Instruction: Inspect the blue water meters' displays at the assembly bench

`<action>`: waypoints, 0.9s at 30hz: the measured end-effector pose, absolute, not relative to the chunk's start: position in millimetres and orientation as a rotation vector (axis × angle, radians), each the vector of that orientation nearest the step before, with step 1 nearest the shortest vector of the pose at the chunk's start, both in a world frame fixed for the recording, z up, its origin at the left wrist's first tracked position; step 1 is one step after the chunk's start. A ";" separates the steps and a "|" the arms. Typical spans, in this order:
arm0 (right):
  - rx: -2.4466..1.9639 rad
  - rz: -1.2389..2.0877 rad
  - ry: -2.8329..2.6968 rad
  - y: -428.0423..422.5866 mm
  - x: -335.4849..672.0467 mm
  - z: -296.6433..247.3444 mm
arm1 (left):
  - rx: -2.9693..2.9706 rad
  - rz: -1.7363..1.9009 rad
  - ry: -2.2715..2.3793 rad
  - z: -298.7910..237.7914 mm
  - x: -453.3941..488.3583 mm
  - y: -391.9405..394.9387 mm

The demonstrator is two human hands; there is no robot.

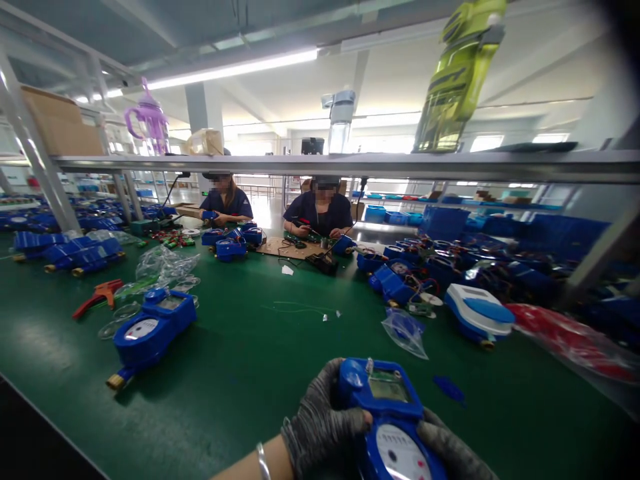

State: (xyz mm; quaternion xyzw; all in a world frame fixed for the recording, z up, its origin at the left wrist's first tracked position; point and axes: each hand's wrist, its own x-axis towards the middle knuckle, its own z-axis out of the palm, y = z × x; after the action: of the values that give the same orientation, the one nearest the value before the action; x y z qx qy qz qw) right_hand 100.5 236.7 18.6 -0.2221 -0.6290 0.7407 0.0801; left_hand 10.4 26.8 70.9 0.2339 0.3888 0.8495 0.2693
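Note:
A blue water meter (390, 420) with a small screen and a white dial sits low in the head view, near the table's front edge. My left hand (320, 420), in a grey knit glove, grips its left side with the thumb across the housing. My right hand (453, 453), gloved the same way, wraps its right side beside the dial. A metal bangle circles my left wrist. Both hands hold the meter just above the green table (250, 373).
Another blue meter (150, 330) lies at the left, a white-and-blue one (477, 313) at the right, with plastic bags (405, 330) and orange pliers (97, 297) around. Two seated co-workers (320, 210) work at the far side. A shelf rail (350, 163) crosses overhead with bottles.

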 end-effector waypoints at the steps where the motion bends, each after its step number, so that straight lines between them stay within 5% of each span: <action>1: -0.618 2.276 -1.878 227.1 98.8 28.7 | 0.624 2.285 1.064 73.8 8.9 24.5; 11: -0.323 2.538 -1.756 196.1 112.7 96.6 | 0.544 2.080 1.234 77.1 -0.6 6.8; 18: -0.986 0.972 -2.194 325.4 103.1 19.2 | 0.470 2.029 1.339 67.7 -5.9 3.5; 27: -1.071 0.495 -2.428 325.8 85.0 18.1 | 0.209 2.097 1.421 66.3 -4.9 9.5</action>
State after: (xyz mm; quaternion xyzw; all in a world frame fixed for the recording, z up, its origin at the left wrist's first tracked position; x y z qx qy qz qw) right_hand 85.0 325.8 18.1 -0.3872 -0.8775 0.1790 0.2192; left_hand -4.9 9.5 66.3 0.0785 0.5340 0.7883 0.2955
